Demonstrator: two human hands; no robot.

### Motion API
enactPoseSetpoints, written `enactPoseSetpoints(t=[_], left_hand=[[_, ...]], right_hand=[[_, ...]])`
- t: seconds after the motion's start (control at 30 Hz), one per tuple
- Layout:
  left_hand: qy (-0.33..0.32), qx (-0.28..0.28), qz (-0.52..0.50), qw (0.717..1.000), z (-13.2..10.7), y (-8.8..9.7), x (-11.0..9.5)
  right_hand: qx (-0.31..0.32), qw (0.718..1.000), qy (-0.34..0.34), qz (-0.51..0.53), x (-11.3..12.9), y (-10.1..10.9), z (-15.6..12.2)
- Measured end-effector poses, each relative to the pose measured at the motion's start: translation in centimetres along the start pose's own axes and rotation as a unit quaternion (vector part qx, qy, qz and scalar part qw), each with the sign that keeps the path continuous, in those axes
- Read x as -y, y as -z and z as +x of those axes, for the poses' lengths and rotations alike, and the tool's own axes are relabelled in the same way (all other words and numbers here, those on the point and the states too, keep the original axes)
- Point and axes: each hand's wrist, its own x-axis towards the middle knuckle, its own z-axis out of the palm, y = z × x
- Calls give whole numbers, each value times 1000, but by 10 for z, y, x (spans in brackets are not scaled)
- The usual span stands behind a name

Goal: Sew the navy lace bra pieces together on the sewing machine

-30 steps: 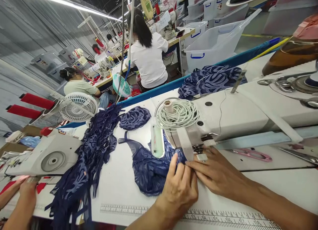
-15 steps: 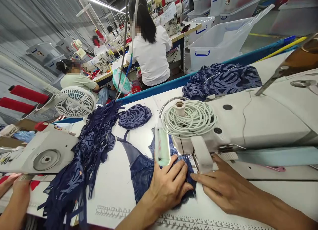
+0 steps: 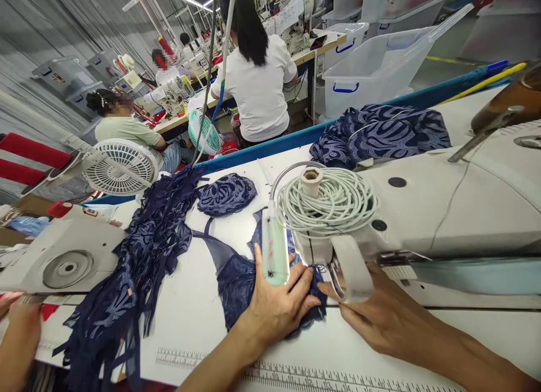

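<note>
A navy lace garment piece with a sheer strap lies on the white table under the head of the sewing machine. My left hand rests on the lace with its fingers spread, beside the pale green lamp. At the lace's right edge, the index fingertip of my right hand touches the cloth by the presser foot. My right fingers are stretched out, partly behind the curved white lever. The needle area is mostly hidden.
Coiled pale cord sits on the machine head. Navy lace strips hang over the table's left side; a lace bundle lies behind. A printed ruler runs along the front edge. A co-worker's hands show at far left.
The view has shifted slightly, moving most things a little left. Both hands stay at the lace, which has slid slightly with my left hand; the white lever appears lower and farther right.
</note>
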Motion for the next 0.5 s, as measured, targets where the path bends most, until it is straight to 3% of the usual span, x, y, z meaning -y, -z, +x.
enactPoseSetpoints(t=[0.23,0.5], left_hand=[[17,55,11,998,6,3,7],[10,29,2,1000,3,1,1]], right_hand=[[9,999,-36,-40,1,1,5],[8,998,-46,-49,1,-6,-1]])
